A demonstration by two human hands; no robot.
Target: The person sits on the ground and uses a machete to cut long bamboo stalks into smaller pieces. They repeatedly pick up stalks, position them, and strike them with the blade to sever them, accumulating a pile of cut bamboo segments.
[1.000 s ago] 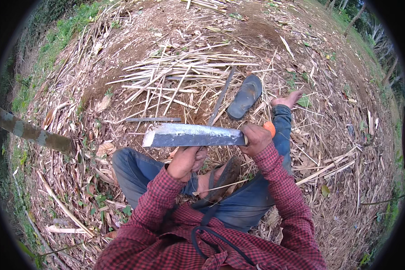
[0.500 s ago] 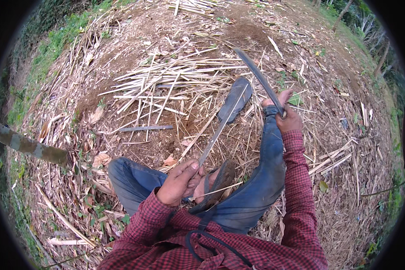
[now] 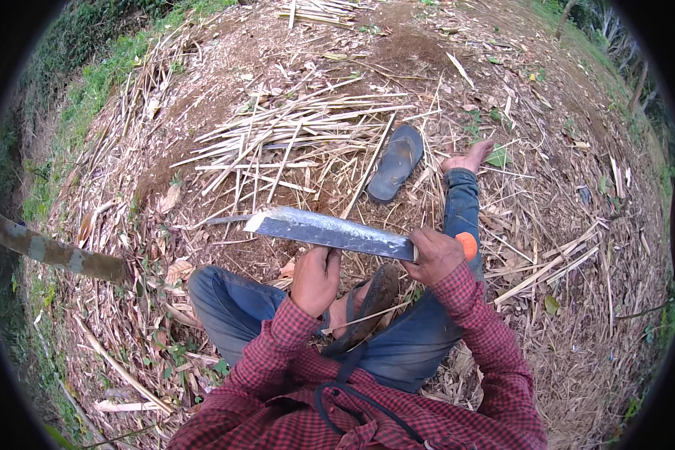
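Grey machete (image 3: pixel 330 229), earlier pointed away, now crosswise, right hand (image 3: pixel 436 256) around its orange-ended handle (image 3: pixel 467 245); left hand's (image 3: pixel 316 279) hold hidden.

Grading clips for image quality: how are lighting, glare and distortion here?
Head view: soft, even daylight, no hard shadows; head view: the broad dark-grey metal blade looks pale along its upper edge, perhaps glare, perhaps bare metal; head view: fisheye bending toward the rim, black corners.

The long-sleeved shirt (image 3: pixel 277 409) is red-and-dark checked, a dark cord (image 3: pixel 375 409) looping over it. The trousers (image 3: pixel 409 356) are faded blue
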